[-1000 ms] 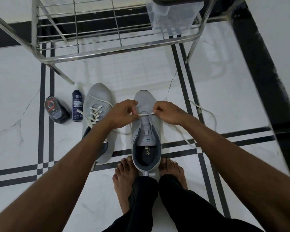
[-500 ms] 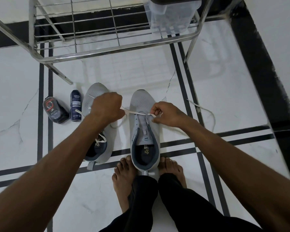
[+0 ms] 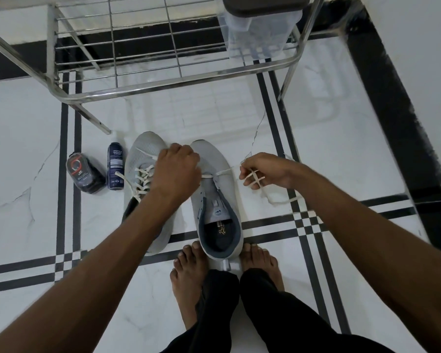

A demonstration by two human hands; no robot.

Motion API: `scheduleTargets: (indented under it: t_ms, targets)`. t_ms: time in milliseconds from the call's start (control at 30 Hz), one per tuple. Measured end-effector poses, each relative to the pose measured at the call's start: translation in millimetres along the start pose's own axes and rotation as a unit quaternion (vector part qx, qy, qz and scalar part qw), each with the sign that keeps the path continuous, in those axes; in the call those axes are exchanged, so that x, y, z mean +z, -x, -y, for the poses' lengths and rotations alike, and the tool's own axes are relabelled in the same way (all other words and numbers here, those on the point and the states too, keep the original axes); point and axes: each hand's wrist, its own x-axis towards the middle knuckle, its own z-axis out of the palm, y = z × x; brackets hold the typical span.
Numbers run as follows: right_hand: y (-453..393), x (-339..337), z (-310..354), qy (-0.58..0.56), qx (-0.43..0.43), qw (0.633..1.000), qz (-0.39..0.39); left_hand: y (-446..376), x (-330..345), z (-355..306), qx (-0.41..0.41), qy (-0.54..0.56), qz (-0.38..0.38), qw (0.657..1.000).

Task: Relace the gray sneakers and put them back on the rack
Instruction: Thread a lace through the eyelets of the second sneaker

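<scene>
A: We're looking down at the white marble floor (image 3: 341, 154), and the right-hand gray sneaker (image 3: 214, 189) sits toe-away between the person's bare feet (image 3: 189, 278), its heel tucked in near the toes.

B: That one has only the first crossing in, the white lace (image 3: 223, 171) running across the lowest eyelets.

A: Correct. The right hand (image 3: 267, 171) is out to the right of the shoe, fingers curled, pinching the lace with a loop wound round them and the loose end trailing on the floor.

B: And the left hand (image 3: 177, 169)?

A: Knuckles up, fingers curled under at the shoe's left edge, where the lace's other end runs in; the grip itself is hidden beneath the hand.

B: The other sneaker (image 3: 143, 174)?

A: Just left of it, fully laced, partly under the left forearm. Farther left, a dark spray can (image 3: 115, 169) and a black polish bottle (image 3: 84, 174) lie on the floor.

B: The rack (image 3: 163, 82)?

A: Steel, at the far side, with a clear plastic box (image 3: 260, 29) on its shelf.
</scene>
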Motion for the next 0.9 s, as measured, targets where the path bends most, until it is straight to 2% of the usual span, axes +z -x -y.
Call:
scheduleTargets:
  t_ms: [133, 233, 367, 433, 533, 633, 700, 767, 800, 833, 900]
  targets:
    - [-3.3, -3.6, 1.7, -0.101, -0.018, 0.994, -0.024, -1.7, 12.5, -14.2, -0.005, 0.018, 0.089, 0.996]
    - [-2.1, -11.0, -1.8, -0.106, 0.002, 0.991, -0.081, 0.3, 19.8, -15.8, -0.044, 0.079, 0.087, 0.992]
    - [7.2, -26.5, -9.4, -0.053, 0.025, 0.982, -0.178, 1.5, 25.1, -18.8, -0.042, 0.111, 0.076, 0.99]
    - [9.9, -33.4, -13.7, 0.007, 0.029, 0.976, -0.218, 1.6, 27.2, -19.3, -0.039, 0.114, 0.068, 0.99]
    - [10.0, -44.9, -17.2, 0.167, 0.008, 0.936, -0.31, 0.8, 29.4, -22.3, -0.041, 0.114, 0.067, 0.99]
    - [17.2, -38.9, -8.5, 0.217, -0.054, 0.9, -0.374, 0.3, 31.9, -25.8, -0.033, 0.115, 0.07, 0.99]
    - [19.2, -21.9, -5.9, 0.211, -0.107, 0.912, -0.334, 0.6, 34.0, -29.6, -0.022, 0.135, 0.071, 0.988]
    - [19.3, 8.9, -11.8, 0.221, -0.139, 0.937, -0.232, 2.1, 34.7, -36.8, -0.014, 0.155, 0.072, 0.985]
    - [17.8, 26.6, -17.0, 0.253, -0.15, 0.937, -0.188, 3.0, 34.5, -39.6, -0.013, 0.163, 0.071, 0.984]
    - [13.5, 42.2, -24.2, 0.291, -0.156, 0.929, -0.166, 4.3, 34.2, -41.5, -0.012, 0.168, 0.071, 0.983]
    - [2.0, 61.3, -36.2, 0.309, -0.164, 0.917, -0.193, 5.1, 34.0, -40.9, 0.001, 0.163, 0.07, 0.984]
